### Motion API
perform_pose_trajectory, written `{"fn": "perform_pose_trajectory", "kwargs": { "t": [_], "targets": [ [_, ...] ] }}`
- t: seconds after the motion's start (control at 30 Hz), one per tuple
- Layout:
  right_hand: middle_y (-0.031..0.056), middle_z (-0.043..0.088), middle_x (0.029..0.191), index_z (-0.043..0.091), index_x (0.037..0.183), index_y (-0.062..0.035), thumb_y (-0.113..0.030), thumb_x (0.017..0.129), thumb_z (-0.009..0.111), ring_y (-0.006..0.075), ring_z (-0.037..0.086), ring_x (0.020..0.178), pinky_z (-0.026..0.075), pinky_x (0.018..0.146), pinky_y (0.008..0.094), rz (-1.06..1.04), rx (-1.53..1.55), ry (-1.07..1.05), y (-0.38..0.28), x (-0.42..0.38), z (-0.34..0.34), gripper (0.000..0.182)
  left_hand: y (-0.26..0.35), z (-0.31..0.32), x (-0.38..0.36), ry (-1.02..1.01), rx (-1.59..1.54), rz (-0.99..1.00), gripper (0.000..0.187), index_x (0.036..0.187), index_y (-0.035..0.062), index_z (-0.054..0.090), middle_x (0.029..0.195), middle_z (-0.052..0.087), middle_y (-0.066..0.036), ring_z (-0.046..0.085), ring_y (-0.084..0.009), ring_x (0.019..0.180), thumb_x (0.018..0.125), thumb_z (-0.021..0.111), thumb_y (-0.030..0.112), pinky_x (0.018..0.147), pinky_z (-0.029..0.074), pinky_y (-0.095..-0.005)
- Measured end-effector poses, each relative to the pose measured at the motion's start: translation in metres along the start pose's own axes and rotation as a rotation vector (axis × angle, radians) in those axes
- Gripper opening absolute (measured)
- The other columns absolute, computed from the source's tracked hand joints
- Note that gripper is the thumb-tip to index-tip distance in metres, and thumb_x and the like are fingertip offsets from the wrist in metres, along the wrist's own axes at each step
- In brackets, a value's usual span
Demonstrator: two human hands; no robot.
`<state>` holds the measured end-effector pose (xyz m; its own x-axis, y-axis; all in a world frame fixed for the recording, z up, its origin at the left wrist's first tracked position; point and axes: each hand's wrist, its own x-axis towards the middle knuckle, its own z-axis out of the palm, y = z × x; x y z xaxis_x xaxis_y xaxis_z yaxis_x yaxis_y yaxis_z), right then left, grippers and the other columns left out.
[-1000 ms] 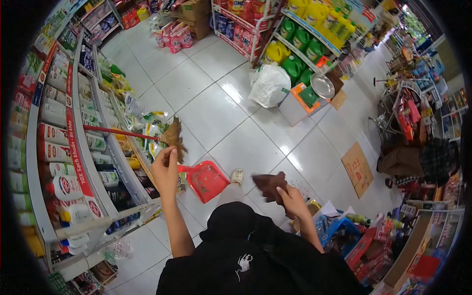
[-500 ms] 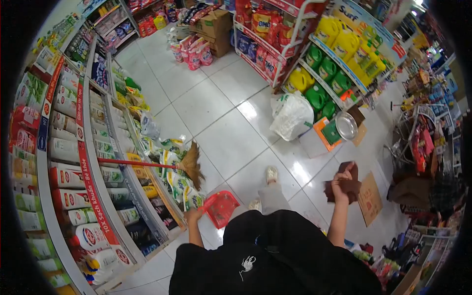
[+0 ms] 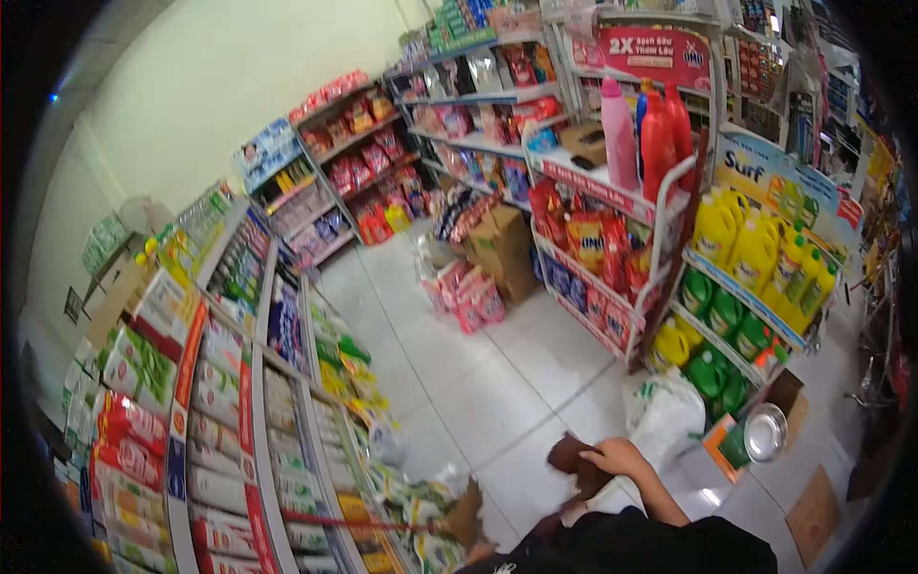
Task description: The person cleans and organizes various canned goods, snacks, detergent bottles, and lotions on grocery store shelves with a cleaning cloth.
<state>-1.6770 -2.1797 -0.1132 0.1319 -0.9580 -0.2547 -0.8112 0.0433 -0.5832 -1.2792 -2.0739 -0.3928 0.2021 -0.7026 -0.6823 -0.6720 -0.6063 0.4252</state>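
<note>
My right hand (image 3: 617, 459) is closed on a brown cloth (image 3: 572, 457), held out in front of my body above the floor. My left hand (image 3: 481, 552) shows only in part at the bottom edge, beside my dark clothing, and its fingers are hidden. Just above it is a straw broom (image 3: 466, 517), whose red handle (image 3: 373, 523) lies across the front of the left shelf. White and green packs (image 3: 421, 507) lie along the shelf foot by the broom.
Shelves of bottles and tubes (image 3: 215, 435) line the left. Pink packs (image 3: 466, 297) and a cardboard box (image 3: 502, 251) stand on the tiled floor ahead. To the right are a detergent rack (image 3: 755, 297), a white bag (image 3: 666, 411), a metal bowl (image 3: 765, 432) and flat cardboard (image 3: 813, 517).
My view has tilted up, showing more wall and far shelves. The right hand, with the brown cloth, has come inward over the floor. The red dustpan near the left hand is no longer clearly visible.
</note>
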Motion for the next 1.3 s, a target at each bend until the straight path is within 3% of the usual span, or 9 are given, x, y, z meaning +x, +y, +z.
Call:
{"fn": "perform_pose_trajectory", "kwargs": {
  "t": [0.43, 0.8, 0.9, 1.0, 1.07, 1.1, 1.13, 1.27, 1.3],
  "targets": [
    [0.0141, 0.052, 0.066, 0.056, 0.085, 0.0015, -0.029, 0.088, 0.045, 0.0241, 0.053, 0.063, 0.041, 0.06, 0.0334, -0.729, 0.686, -0.581, -0.06, 0.166, -0.158, 0.032, 0.126, -0.031, 0.145, -0.264, -0.133, -0.089, 0.03, 0.093, 0.002, 0.059, 0.076, 0.062, -0.009, 0.06, -0.0171, 0.066, 0.077, 0.054, 0.026, 0.058, 0.047, -0.0331],
    [0.0011, 0.047, 0.072, 0.049, 0.11, -0.0077, -0.018, 0.085, 0.04, 0.0134, 0.049, 0.066, 0.04, 0.071, 0.0303, -0.719, 2.7, 0.205, 0.028, 0.393, -0.171, 0.029, 0.262, -0.133, 0.379, -0.338, 0.807, 0.751, 0.028, 0.094, 0.0074, 0.058, 0.076, 0.062, -0.009, 0.059, -0.0191, 0.064, 0.076, 0.054, 0.029, 0.056, 0.047, -0.0344],
    [0.0091, 0.053, 0.1, 0.047, 0.108, -0.0056, -0.026, 0.084, 0.042, 0.0234, 0.052, 0.091, 0.04, 0.083, 0.0381, -0.282, 2.421, 0.358, 0.021, 0.449, -0.168, 0.032, 0.324, -0.146, 0.468, -0.337, 0.843, 0.853, 0.028, 0.089, 0.0094, 0.06, 0.073, 0.063, -0.008, 0.059, -0.0208, 0.06, 0.071, 0.057, 0.031, 0.055, 0.047, -0.0357],
    [0.0136, 0.052, 0.102, 0.046, 0.108, -0.0019, -0.027, 0.082, 0.043, 0.0266, 0.05, 0.093, 0.038, 0.084, 0.0421, -0.439, 0.303, 0.564, 0.0, 0.486, -0.157, 0.037, 0.39, -0.182, 0.529, -0.472, 1.018, 0.803, 0.012, 0.078, 0.013, 0.061, 0.083, 0.062, -0.003, 0.059, -0.0228, 0.082, 0.074, 0.053, 0.02, 0.068, 0.047, -0.0383],
    [0.0146, 0.056, 0.091, 0.054, 0.097, -0.0031, -0.03, 0.083, 0.043, 0.0281, 0.054, 0.082, 0.041, 0.076, 0.0397, -0.407, 0.394, 0.546, -0.008, 0.51, -0.16, 0.032, 0.457, -0.188, 0.555, -0.424, 0.58, 0.072, 0.013, 0.075, 0.0106, 0.06, 0.069, 0.062, -0.006, 0.058, -0.0183, 0.057, 0.077, 0.054, 0.022, 0.05, 0.047, -0.0324],
    [0.0141, 0.061, 0.08, 0.062, 0.085, -0.0055, -0.032, 0.085, 0.043, 0.0285, 0.058, 0.069, 0.046, 0.068, 0.036, -0.351, 0.622, 0.508, -0.006, 0.519, -0.165, 0.032, 0.48, -0.202, 0.571, -0.492, 1.18, 0.802, 0.024, 0.082, 0.0074, 0.06, 0.071, 0.062, -0.007, 0.055, -0.0153, 0.05, 0.08, 0.051, 0.029, 0.046, 0.045, -0.0304],
    [0.0143, 0.06, 0.077, 0.063, 0.084, -0.0068, -0.037, 0.083, 0.044, 0.0308, 0.057, 0.067, 0.045, 0.065, 0.0374, -0.082, 0.294, 0.334, 0.0, 0.53, -0.17, 0.036, 0.509, -0.192, 0.587, -0.425, 0.667, 0.101, 0.03, 0.093, 0.0079, 0.058, 0.075, 0.063, -0.006, 0.057, -0.016, 0.055, 0.079, 0.052, 0.033, 0.049, 0.046, -0.0323],
    [0.019, 0.058, 0.07, 0.063, 0.072, -0.004, -0.045, 0.076, 0.052, 0.0343, 0.057, 0.065, 0.045, 0.06, 0.0399, 0.409, 0.255, 0.365, 0.057, 0.526, -0.205, 0.042, 0.598, -0.18, 0.626, -0.366, 0.537, 0.775, 0.027, 0.068, 0.0009, 0.061, 0.061, 0.061, -0.01, 0.059, -0.0176, 0.055, 0.07, 0.054, 0.027, 0.052, 0.046, -0.0307],
    [0.0191, 0.057, 0.067, 0.062, 0.07, -0.0023, -0.045, 0.076, 0.053, 0.0332, 0.057, 0.063, 0.044, 0.057, 0.0385, 0.445, 0.308, 0.461, 0.084, 0.521, -0.203, 0.044, 0.63, -0.173, 0.604, -0.355, 0.206, 0.399, 0.027, 0.07, -0.0005, 0.061, 0.06, 0.06, -0.011, 0.059, -0.0166, 0.055, 0.07, 0.055, 0.026, 0.053, 0.047, -0.03]
  ]
}}
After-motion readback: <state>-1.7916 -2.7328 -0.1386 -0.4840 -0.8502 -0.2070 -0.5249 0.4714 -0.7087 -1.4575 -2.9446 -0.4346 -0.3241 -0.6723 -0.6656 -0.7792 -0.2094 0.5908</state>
